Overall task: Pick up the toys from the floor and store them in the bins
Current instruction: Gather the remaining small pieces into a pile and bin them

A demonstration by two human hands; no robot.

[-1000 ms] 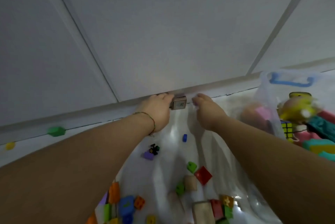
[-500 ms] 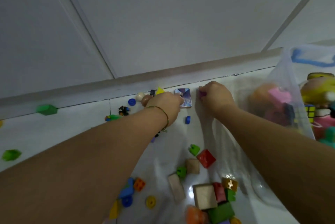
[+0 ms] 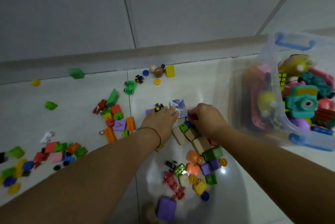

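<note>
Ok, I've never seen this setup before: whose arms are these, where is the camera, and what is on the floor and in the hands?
No machine here: these are a person's bare arms, filmed by one wide-angle camera worn on their head, looking down. The left hand touches a square picture tile; whether it grips it is unclear. The right hand curls round a small pink piece. Loose toy bricks lie scattered on the white tiled floor. On the right is a clear bin with blue handles, already holding many toys.
</note>
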